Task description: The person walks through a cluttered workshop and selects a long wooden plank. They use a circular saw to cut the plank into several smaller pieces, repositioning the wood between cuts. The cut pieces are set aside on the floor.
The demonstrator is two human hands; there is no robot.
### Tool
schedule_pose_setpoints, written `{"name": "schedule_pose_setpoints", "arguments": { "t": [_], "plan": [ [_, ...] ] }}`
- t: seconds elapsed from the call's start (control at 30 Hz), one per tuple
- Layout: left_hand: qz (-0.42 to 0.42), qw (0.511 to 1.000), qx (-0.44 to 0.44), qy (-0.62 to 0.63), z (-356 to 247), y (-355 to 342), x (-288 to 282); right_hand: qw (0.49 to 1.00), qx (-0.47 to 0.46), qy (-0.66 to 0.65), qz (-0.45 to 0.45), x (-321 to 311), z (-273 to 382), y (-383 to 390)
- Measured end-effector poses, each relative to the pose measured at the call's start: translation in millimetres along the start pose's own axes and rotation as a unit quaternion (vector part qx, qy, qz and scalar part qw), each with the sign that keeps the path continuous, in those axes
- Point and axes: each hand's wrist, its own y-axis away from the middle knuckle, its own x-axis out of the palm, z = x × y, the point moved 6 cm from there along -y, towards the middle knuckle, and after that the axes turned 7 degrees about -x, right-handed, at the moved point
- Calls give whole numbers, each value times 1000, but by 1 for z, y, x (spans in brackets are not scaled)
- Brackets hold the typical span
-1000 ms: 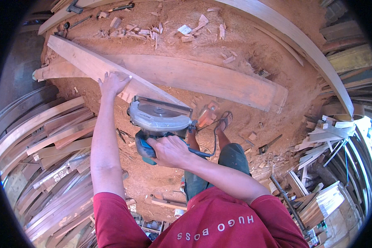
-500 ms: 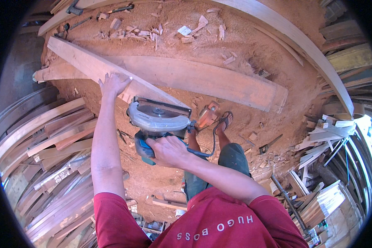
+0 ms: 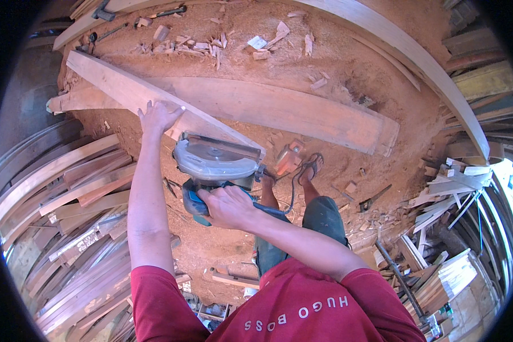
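Observation:
My right hand (image 3: 229, 207) is wrapped round the rear handle of a grey and teal circular saw (image 3: 214, 162). The saw lies against the near edge of a long pale plank (image 3: 122, 85), close to its right end. Its blade is mostly hidden by the housing and guard. On the same plank, left of the saw, my left hand (image 3: 158, 118) rests with fingers spread. The plank slants across a wide, curved board (image 3: 256, 102) underneath. A dark power cord (image 3: 294, 194) runs from the saw past my feet.
An orange box-shaped thing (image 3: 289, 157) stands by my feet. Stacked planks (image 3: 68, 188) fill the left side; offcuts (image 3: 450, 188) pile up at right. A long curved beam (image 3: 427, 65) arcs across the far right. Wood scraps (image 3: 196, 45) and a hammer (image 3: 102, 11) lie farther away.
The saw and my right hand have shifted slightly left along the plank. My left hand keeps its place on the wood.

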Motion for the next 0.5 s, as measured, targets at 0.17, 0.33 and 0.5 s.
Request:
{"name": "schedule_pose_setpoints", "arguments": {
  "t": [0.17, 0.33, 0.5],
  "plan": [
    [3, 1000, 6, -9, -1, 0, -3, 1000, 2, -1, 2, 3, 2, -4],
    [20, 1000, 7, -20, -5, 2, -8, 1000, 4, 4, -5, 6, 2, -8],
    [8, 999, 12, -33, -2, -3, -3, 1000, -6, 1, -19, 7, 6, -14]
  ]
}}
